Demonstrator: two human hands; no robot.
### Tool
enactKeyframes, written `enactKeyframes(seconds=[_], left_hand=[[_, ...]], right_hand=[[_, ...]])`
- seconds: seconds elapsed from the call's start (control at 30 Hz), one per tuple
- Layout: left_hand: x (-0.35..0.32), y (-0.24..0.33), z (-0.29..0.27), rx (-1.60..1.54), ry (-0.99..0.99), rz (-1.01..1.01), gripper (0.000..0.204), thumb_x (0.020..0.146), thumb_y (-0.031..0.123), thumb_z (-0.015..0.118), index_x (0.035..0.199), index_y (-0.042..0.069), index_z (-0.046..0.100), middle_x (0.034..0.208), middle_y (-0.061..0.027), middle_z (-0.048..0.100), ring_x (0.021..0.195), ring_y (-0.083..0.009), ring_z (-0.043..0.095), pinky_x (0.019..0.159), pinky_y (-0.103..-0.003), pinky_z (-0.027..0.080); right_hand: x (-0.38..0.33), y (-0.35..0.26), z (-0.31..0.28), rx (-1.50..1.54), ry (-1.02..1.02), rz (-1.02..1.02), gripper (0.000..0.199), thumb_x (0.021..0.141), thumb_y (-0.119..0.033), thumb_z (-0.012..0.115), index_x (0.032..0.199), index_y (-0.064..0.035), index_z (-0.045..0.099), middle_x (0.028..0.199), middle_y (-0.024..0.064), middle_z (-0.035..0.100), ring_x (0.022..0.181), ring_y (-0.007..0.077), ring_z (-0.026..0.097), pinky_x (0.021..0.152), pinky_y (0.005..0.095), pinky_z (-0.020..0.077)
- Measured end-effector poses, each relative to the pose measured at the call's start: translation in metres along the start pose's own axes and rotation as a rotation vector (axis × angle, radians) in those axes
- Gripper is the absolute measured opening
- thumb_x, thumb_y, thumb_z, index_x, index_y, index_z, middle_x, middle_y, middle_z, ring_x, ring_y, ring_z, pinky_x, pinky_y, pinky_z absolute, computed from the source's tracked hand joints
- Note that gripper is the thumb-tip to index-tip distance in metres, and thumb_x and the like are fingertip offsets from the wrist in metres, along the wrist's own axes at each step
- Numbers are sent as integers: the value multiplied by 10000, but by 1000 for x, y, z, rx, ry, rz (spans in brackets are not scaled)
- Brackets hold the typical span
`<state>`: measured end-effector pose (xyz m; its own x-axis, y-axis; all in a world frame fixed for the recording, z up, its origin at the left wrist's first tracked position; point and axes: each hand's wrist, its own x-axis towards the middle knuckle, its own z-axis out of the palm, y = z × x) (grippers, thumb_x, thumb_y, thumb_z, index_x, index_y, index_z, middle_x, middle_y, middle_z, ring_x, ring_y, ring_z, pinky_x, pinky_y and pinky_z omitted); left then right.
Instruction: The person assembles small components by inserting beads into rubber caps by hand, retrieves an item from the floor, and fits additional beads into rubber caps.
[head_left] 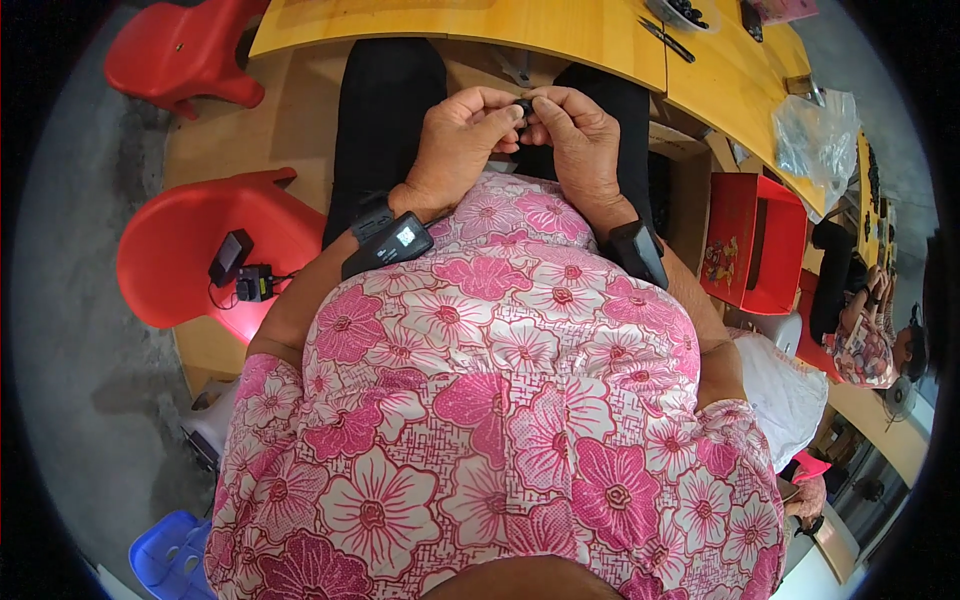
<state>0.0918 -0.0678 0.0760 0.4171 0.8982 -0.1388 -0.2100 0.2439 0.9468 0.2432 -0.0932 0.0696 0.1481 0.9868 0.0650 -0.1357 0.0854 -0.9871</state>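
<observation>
Both hands met at 12 o'clock, above the lap and just below the wooden table [560, 40] edge. Left hand [462, 135] and right hand [578, 135] each pinched a small dark part [523, 104] between thumb and fingertips, touching each other across it. Judging by the fingertip-only grip, the part was prob. light, stiff and easy to drop; best held at its ends w/ pads, not the palm. Its shape and material couldn't be made out: mostly covered by fingers, tiny in view. Black wrist units sat on both forearms. Red chair [190, 250] at 9 o'clock carried a small black device w/ cable. Clear plastic bag [815, 135] at 2 o'clock; contents unclear.
</observation>
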Motion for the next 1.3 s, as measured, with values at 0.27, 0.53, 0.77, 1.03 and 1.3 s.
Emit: enactKeyframes(seconds=[0.27, 0.53, 0.77, 1.03, 1.3], left_hand=[[3, 0, -3, 84, 4, 87, 192, 902, 159, 595, 1026, 14, 607, 763, -9, 602, 671, -72, 562, 594, -181, 443], [2, -2, -7, -122, 21, -55, 171, 875, 130, 629, 985, -2, 622, 776, -26, 614, 678, -72, 571, 625, -200, 503], [4, -8, -9, -275, -61, -136, 200, 924, 168, 563, 1047, 11, 575, 867, -36, 588, 746, -76, 553, 698, -219, 504], [4, -13, -4, -543, -64, -199, 202, 933, 187, 550, 1055, 26, 560, 901, -28, 569, 763, -72, 540, 716, -214, 492], [4, -12, -8, -553, -62, -221, 200, 929, 217, 559, 1032, 47, 571, 894, -18, 578, 760, -62, 543, 720, -208, 494]], right_hand=[[1, -7, 4, -143, -16, -67, 97, 881, -49, 588, 927, -3, 660, 734, -11, 602, 626, 43, 530, 564, 175, 439], [1, -7, 5, -47, -46, 4, 94, 876, -52, 596, 924, -1, 659, 768, 1, 620, 645, 44, 532, 588, 179, 447], [2, -4, 5, -69, -49, -28, 87, 877, -59, 593, 910, -1, 649, 755, -5, 609, 648, 44, 527, 590, 181, 440], [3, -4, 11, -43, 47, -72, 79, 874, -49, 592, 903, 1, 645, 755, -9, 603, 643, 45, 514, 588, 184, 436], [8, -9, 6, 36, -28, 21, 84, 867, -37, 597, 912, -2, 659, 743, -1, 613, 636, 55, 529, 597, 187, 447]])
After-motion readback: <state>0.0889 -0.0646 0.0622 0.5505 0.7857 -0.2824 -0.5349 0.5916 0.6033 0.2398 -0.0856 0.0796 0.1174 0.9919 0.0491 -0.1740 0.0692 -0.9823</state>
